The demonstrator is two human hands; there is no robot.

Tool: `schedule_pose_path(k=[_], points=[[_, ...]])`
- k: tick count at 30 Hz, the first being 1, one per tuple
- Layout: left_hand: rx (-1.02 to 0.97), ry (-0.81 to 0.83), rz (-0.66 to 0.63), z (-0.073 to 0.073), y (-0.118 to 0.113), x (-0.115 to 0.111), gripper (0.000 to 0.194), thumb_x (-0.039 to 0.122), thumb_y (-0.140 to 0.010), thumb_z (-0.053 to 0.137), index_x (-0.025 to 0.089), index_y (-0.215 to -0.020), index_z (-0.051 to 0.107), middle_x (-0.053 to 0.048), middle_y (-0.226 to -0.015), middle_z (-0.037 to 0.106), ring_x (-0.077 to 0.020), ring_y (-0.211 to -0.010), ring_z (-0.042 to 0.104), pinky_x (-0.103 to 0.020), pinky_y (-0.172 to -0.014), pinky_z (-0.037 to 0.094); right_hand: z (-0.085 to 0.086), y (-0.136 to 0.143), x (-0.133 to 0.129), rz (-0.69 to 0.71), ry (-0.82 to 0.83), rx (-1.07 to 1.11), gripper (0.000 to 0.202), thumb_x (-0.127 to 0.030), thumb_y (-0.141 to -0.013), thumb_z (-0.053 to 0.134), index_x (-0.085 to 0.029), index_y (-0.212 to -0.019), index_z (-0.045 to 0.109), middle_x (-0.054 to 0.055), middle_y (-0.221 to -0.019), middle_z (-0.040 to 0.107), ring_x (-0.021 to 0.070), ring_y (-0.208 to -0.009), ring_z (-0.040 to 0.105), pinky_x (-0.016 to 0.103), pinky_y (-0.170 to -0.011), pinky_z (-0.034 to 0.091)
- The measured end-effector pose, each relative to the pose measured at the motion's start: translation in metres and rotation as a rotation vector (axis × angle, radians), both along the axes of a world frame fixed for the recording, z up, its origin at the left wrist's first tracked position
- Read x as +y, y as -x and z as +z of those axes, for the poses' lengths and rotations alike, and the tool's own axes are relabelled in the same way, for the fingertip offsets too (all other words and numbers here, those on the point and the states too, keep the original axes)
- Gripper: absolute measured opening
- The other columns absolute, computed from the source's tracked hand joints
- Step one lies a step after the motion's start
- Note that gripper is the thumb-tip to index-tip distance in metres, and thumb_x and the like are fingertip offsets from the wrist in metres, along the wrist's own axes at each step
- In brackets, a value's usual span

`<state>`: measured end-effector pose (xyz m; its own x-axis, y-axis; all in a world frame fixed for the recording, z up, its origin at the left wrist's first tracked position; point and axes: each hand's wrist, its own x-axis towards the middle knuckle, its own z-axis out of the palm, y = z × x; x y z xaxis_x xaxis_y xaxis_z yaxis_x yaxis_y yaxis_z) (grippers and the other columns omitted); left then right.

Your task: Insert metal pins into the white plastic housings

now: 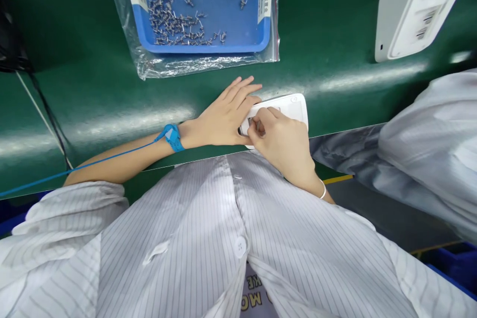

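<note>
A white plastic device with rounded corners [298, 107] lies at the front edge of the green bench, partly covered by my hands. My left hand [227, 114] rests against its left end, fingers stretched out and thumb along the near side. Over the device's left part, my right hand [285, 141] is closed in a pinch of thumb and forefinger. Whatever sits between those fingertips is hidden or too small to name. Under the fingertips a small dark opening shows in the casing.
Beyond my hands, a blue tray [201, 48] on a clear plastic bag [149, 67] holds many small metal screw-like parts [167, 25]. Another white device with a label [421, 15] stands at the back right. A blue wrist strap [172, 137] trails a cord leftward. A person's sleeve [436, 124] is at right.
</note>
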<state>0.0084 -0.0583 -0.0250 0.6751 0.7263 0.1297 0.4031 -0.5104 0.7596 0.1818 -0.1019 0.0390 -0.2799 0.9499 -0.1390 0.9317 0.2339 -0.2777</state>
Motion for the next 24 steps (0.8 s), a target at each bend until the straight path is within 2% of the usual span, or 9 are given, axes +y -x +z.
schedule_pose_path(k=[6,11,14,21,24], points=[[-0.006,0.088,-0.039,0.008,-0.002,0.002,0.078,0.062,-0.074,0.081,0.020,-0.134,0.054,-0.013,-0.159,0.039,-0.0425,-0.154,0.022,-0.067,-0.129,0.009,-0.002,-0.004,0.000,-0.076,0.049,0.069,0.010,-0.023,-0.091,0.054,-0.019,-0.083,0.060,0.003,-0.077,0.067,0.0171,-0.064,0.059,0.028,-0.055,0.030],[-0.093,0.148,0.020,0.011,-0.003,0.002,0.069,0.059,-0.075,0.081,0.021,-0.128,0.060,-0.011,-0.153,0.048,-0.0421,-0.152,0.029,-0.067,-0.129,0.010,-0.007,-0.004,-0.004,-0.099,0.029,0.100,0.014,-0.027,-0.095,0.056,-0.019,-0.085,0.063,0.002,-0.078,0.069,0.0175,-0.067,0.063,0.028,-0.058,0.034],[-0.076,0.144,0.002,0.011,-0.003,0.001,0.070,0.061,-0.074,0.082,0.020,-0.128,0.060,-0.011,-0.151,0.050,-0.0421,-0.153,0.027,-0.068,-0.128,0.010,-0.009,-0.008,-0.006,-0.127,-0.012,0.134,0.019,-0.031,-0.098,0.056,-0.020,-0.085,0.065,0.002,-0.078,0.070,0.0174,-0.067,0.063,0.029,-0.059,0.037],[-0.079,0.159,-0.008,0.011,-0.003,0.001,0.076,0.060,-0.072,0.083,0.021,-0.132,0.058,-0.011,-0.156,0.044,-0.0436,-0.154,0.022,-0.067,-0.129,0.006,-0.012,-0.007,-0.005,-0.020,0.023,0.156,0.025,-0.027,-0.101,0.051,-0.018,-0.086,0.069,0.005,-0.081,0.067,0.0190,-0.073,0.063,0.030,-0.062,0.041],[-0.090,0.198,0.022,0.012,-0.002,0.002,0.071,0.060,-0.074,0.082,0.023,-0.130,0.059,-0.009,-0.157,0.044,-0.0436,-0.154,0.023,-0.068,-0.128,0.006,-0.003,-0.008,-0.003,0.019,0.054,0.079,0.027,-0.026,-0.103,0.046,-0.017,-0.092,0.070,0.006,-0.083,0.067,0.0197,-0.071,0.062,0.031,-0.060,0.041]])
